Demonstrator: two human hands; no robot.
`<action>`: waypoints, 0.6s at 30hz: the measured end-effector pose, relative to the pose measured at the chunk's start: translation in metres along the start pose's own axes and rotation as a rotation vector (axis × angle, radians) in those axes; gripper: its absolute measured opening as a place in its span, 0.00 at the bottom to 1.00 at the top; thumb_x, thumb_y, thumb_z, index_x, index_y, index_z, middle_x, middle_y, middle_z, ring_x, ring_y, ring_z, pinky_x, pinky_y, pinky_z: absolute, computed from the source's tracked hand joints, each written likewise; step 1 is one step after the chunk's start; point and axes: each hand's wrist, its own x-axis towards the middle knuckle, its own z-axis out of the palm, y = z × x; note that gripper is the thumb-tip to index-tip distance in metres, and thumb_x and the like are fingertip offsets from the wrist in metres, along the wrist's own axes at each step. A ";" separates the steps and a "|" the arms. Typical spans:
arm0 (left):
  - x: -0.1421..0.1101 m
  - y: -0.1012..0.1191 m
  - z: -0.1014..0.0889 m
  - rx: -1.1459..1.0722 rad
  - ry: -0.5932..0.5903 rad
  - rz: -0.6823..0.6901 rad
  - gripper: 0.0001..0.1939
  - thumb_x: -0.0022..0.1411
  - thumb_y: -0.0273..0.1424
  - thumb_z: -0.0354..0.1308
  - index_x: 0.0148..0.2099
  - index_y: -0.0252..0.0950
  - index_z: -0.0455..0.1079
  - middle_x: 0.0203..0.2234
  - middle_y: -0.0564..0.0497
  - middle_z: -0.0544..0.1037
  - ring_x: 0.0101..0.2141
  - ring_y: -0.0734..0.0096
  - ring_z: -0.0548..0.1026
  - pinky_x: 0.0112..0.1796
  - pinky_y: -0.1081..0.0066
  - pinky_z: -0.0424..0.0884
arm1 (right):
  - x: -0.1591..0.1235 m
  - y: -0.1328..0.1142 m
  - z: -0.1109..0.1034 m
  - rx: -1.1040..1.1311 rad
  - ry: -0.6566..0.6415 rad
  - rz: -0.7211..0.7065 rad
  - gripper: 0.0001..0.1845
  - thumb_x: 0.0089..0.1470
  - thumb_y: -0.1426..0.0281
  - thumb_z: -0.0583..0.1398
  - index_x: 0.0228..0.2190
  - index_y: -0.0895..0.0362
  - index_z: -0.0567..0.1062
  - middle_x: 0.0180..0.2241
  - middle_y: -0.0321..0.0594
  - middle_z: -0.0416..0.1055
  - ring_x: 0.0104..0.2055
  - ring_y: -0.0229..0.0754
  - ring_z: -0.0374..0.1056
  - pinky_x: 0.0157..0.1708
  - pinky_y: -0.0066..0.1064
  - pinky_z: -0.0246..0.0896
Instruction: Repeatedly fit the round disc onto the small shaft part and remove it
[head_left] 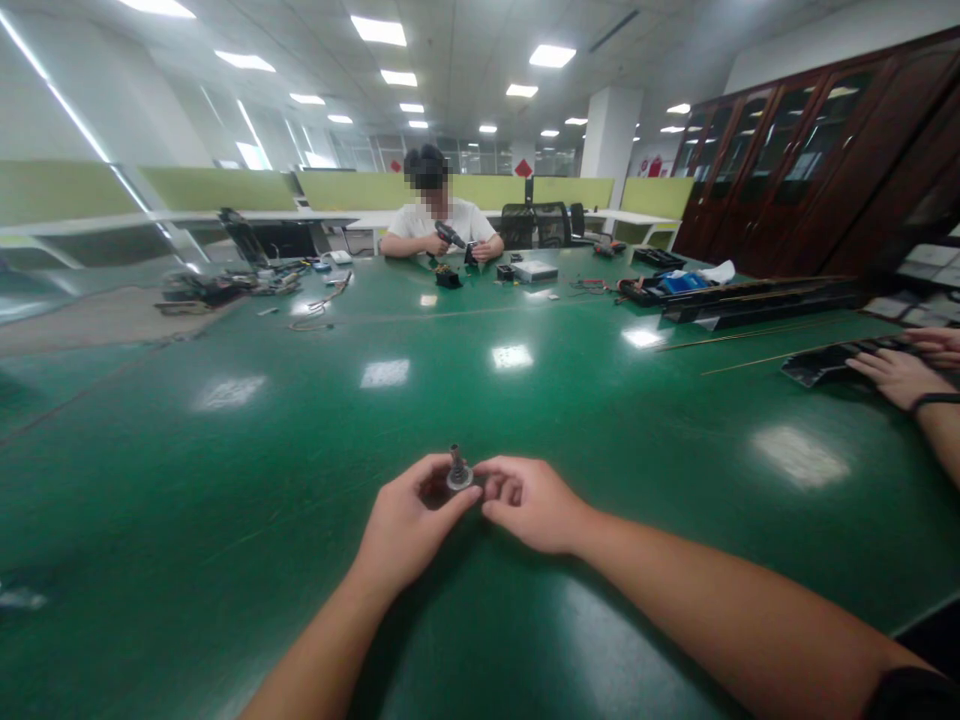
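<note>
My left hand [409,520] pinches a small grey metal part [458,470], a threaded stud standing upright on a round washer-like base, between thumb and fingers. My right hand [529,500] is curled beside it, with its fingertips touching the part's right side. Both hands hover just above the green table [225,480] near its front edge. What lies under the part is hidden by my fingers.
A person sits at the table's far side holding a black tool [450,236], with small boxes [534,270] nearby. Cables and tools [217,288] lie at the far left. Long black trays [750,298] and thin rods lie to the right, beside another person's hands [904,375].
</note>
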 end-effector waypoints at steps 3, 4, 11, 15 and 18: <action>0.000 -0.002 -0.002 0.075 0.065 0.039 0.16 0.54 0.40 0.66 0.45 0.42 0.75 0.39 0.52 0.80 0.40 0.64 0.77 0.44 0.65 0.71 | 0.000 -0.001 0.000 -0.003 0.006 -0.006 0.21 0.50 0.77 0.62 0.48 0.56 0.76 0.29 0.32 0.72 0.25 0.31 0.62 0.26 0.23 0.59; 0.001 -0.002 -0.003 0.103 0.083 0.061 0.15 0.54 0.39 0.66 0.45 0.42 0.75 0.40 0.53 0.79 0.40 0.64 0.77 0.45 0.65 0.71 | 0.000 -0.001 0.000 -0.006 0.011 -0.009 0.21 0.50 0.77 0.62 0.47 0.56 0.76 0.30 0.32 0.72 0.25 0.31 0.62 0.27 0.23 0.59; 0.001 -0.001 -0.007 0.235 0.121 0.243 0.12 0.56 0.34 0.64 0.44 0.43 0.75 0.40 0.53 0.78 0.41 0.65 0.75 0.45 0.65 0.70 | -0.001 0.000 -0.001 0.007 0.025 0.010 0.18 0.51 0.76 0.61 0.46 0.56 0.74 0.30 0.33 0.71 0.25 0.31 0.63 0.26 0.23 0.59; -0.002 0.001 -0.009 0.280 0.101 0.293 0.12 0.57 0.33 0.64 0.45 0.44 0.76 0.40 0.52 0.76 0.42 0.66 0.75 0.44 0.66 0.70 | -0.002 0.000 -0.001 0.012 0.048 0.006 0.18 0.51 0.75 0.62 0.45 0.56 0.72 0.31 0.33 0.71 0.26 0.32 0.63 0.27 0.24 0.60; -0.003 0.003 -0.008 0.289 0.075 0.295 0.12 0.58 0.33 0.63 0.46 0.44 0.76 0.39 0.52 0.76 0.40 0.67 0.75 0.42 0.68 0.70 | -0.002 0.000 -0.001 0.019 0.045 0.011 0.17 0.51 0.76 0.62 0.44 0.56 0.72 0.31 0.33 0.71 0.26 0.32 0.63 0.27 0.23 0.60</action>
